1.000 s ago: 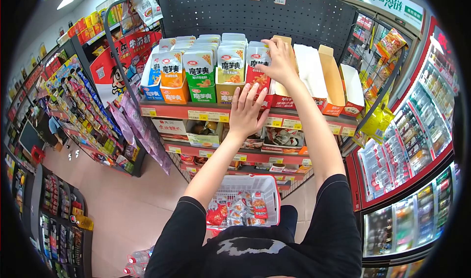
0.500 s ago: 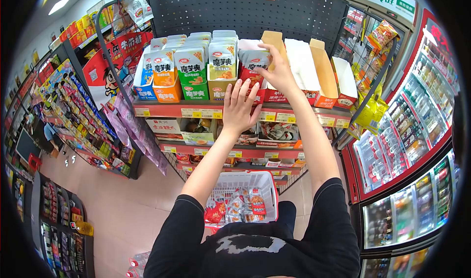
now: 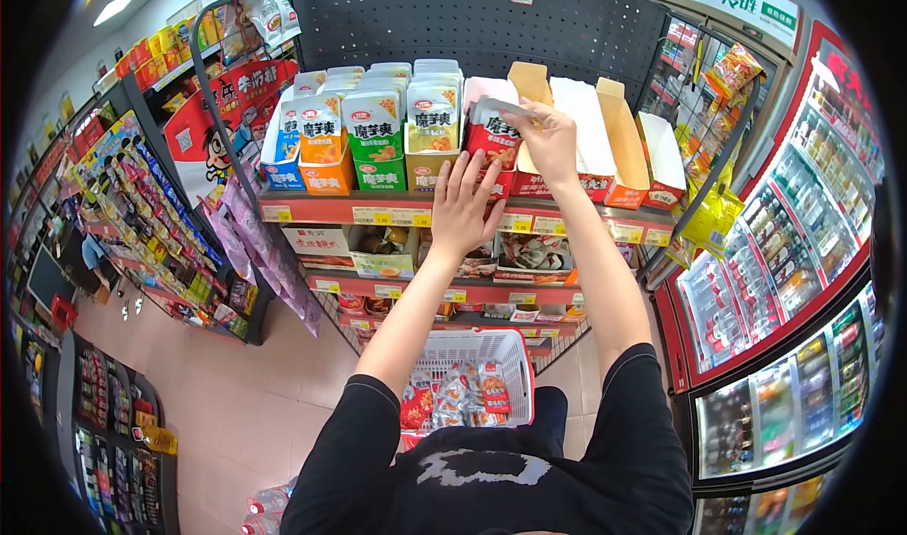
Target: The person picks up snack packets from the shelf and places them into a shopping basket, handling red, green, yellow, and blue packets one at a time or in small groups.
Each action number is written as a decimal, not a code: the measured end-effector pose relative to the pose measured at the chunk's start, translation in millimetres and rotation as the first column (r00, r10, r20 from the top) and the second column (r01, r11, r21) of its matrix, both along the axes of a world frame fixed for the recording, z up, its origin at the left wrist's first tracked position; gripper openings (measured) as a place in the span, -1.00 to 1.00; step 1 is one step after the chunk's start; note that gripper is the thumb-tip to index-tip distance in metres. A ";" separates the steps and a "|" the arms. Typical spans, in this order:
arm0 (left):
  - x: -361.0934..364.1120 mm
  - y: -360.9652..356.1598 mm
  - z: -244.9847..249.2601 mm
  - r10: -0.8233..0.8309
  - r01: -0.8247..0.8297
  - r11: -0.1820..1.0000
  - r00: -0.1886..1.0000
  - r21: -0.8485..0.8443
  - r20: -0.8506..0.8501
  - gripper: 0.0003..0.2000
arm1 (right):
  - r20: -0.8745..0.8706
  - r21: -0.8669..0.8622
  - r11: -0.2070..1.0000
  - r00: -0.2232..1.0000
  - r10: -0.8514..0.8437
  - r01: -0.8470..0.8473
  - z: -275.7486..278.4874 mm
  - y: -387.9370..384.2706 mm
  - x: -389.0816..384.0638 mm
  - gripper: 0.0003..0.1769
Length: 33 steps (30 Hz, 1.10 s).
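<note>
Just above the left hand (image 3: 465, 204), a red snack packet (image 3: 493, 142) stands in its box (image 3: 508, 184). The right hand (image 3: 550, 143) appears to pinch its top corner; the left, fingers spread, rests against the box front. Gripping the packet seems the step; moving it would call for a steady box. Below both hands sits a shopping basket (image 3: 520, 365).

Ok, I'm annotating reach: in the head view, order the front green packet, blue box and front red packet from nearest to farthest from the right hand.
From the right hand:
1. Front red packet: just left, at its fingertips.
2. Front green packet: farther left.
3. Blue box: left end of the row.
</note>
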<state>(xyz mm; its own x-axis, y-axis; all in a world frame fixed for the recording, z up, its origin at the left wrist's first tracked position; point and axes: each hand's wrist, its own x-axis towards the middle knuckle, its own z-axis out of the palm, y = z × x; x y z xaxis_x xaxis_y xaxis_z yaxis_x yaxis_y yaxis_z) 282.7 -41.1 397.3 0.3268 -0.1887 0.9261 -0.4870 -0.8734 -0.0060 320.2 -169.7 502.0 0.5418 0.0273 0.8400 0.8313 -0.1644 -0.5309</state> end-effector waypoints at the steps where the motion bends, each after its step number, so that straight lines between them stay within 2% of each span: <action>1: 3.1 -0.1 -3.6 -0.003 0.004 1.000 1.000 -0.006 0.023 -0.44 | -0.008 -0.008 0.999 0.999 -0.036 0.036 2.5 -2.5 -1.6 -0.89; 8: 8.2 0.4 -9.6 0.007 -0.003 0.999 0.993 -0.035 0.116 -0.41 | 0.205 0.160 0.987 0.979 -0.021 -0.012 28.3 -17.4 -10.7 -0.90; 9: 8.8 0.4 -9.8 -0.002 0.006 0.999 0.992 -0.038 0.123 -0.40 | 0.165 0.226 0.974 0.984 -0.059 0.021 33.8 -20.3 -12.3 -0.90; 12: 6.7 1.4 -7.4 0.004 0.000 0.999 0.994 -0.038 0.106 -0.40 | 0.040 0.344 0.939 0.999 -0.036 0.020 52.1 -31.8 -32.1 -0.90; 17: 4.0 1.6 -6.1 -0.042 0.048 0.997 0.995 -0.066 0.093 -0.42 | -0.005 0.410 0.911 0.999 0.054 -0.047 53.0 -49.0 -44.7 -0.79; 20: 3.4 5.6 -8.1 -0.190 0.212 0.964 0.971 -0.162 0.143 -0.46 | -0.009 0.516 0.836 0.975 0.224 -0.187 45.6 -58.6 -53.0 -0.78; 21: -10.6 11.5 -1.9 -0.284 0.306 0.916 0.951 -0.260 0.119 -0.52 | 0.003 0.549 0.789 0.945 0.326 -0.274 44.0 -58.8 -60.0 -0.75; 22: -22.4 14.8 0.0 -0.226 0.267 0.887 0.962 -0.377 0.149 -0.58 | -0.068 0.573 0.775 0.926 0.370 -0.268 38.6 -62.1 -65.2 -0.76; 24: -44.3 26.8 9.2 -0.211 0.281 0.764 0.960 -0.581 0.186 -0.65 | -0.195 0.619 0.743 0.867 0.459 -0.254 25.8 -68.6 -74.0 -0.77; 25: -54.0 32.3 14.2 -0.402 0.403 0.620 0.900 -0.673 0.168 -0.62 | -0.275 0.578 0.761 0.808 0.521 -0.293 20.5 -69.6 -83.9 -0.77; 26: -64.1 38.2 18.6 -0.574 0.482 0.446 0.800 -0.754 0.173 -0.55 | -0.357 0.543 0.770 0.739 0.572 -0.334 14.2 -69.9 -96.0 -0.77; 27: -76.0 45.6 22.2 -0.719 0.515 0.250 0.666 -0.820 0.199 -0.45 | -0.391 0.524 0.783 0.723 0.569 -0.333 4.7 -62.8 -103.3 -0.77; 28: -90.9 57.5 24.9 -0.930 0.465 0.126 0.363 -0.876 0.059 -0.27 | -0.424 0.505 0.796 0.708 0.565 -0.334 -4.8 -55.7 -110.6 -0.77; 30: -102.2 70.1 9.6 -0.984 0.415 0.147 -0.034 -0.898 -0.177 -0.13 | -0.452 0.482 0.832 0.736 0.504 -0.274 -31.2 -35.3 -118.6 -0.79; 31: -121.2 66.7 1.5 -0.966 0.277 0.227 -0.056 -0.934 -0.252 -0.07 | -0.484 0.477 0.831 0.704 0.520 -0.286 -46.8 -28.6 -120.5 -0.80; 32: -122.0 67.0 -26.6 -0.947 0.199 0.245 -0.159 -0.949 -0.278 -0.10 | -0.513 0.474 0.828 0.670 0.536 -0.300 -60.4 -21.7 -123.8 -0.81; 33: -121.9 64.4 -57.0 -0.943 0.066 0.245 -0.215 -0.967 -0.253 -0.14 | -0.574 0.361 0.909 0.718 0.394 -0.210 -66.3 -12.7 -133.3 -0.82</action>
